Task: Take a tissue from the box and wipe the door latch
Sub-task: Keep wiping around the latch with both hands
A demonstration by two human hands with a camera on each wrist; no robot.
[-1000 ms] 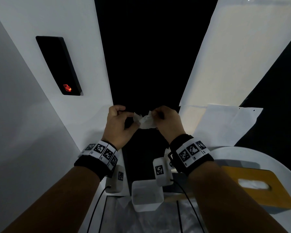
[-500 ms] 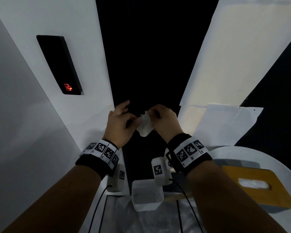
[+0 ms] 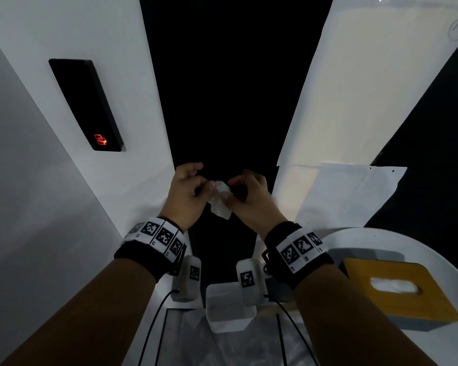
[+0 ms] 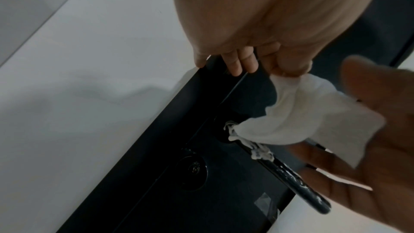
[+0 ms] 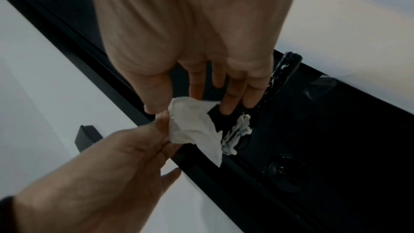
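Tissue (image 4: 298,116) pinched between both hands (image 3: 185,192) at smeared black latch (image 4: 289,171)

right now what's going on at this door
A person holds a crumpled tissue between both hands, the left hand and right hand each pinching it, in front of the dark door. The tissue's lower corner hangs by the black door latch, which carries white smears near its base. The tissue box sits on the white table to the right.
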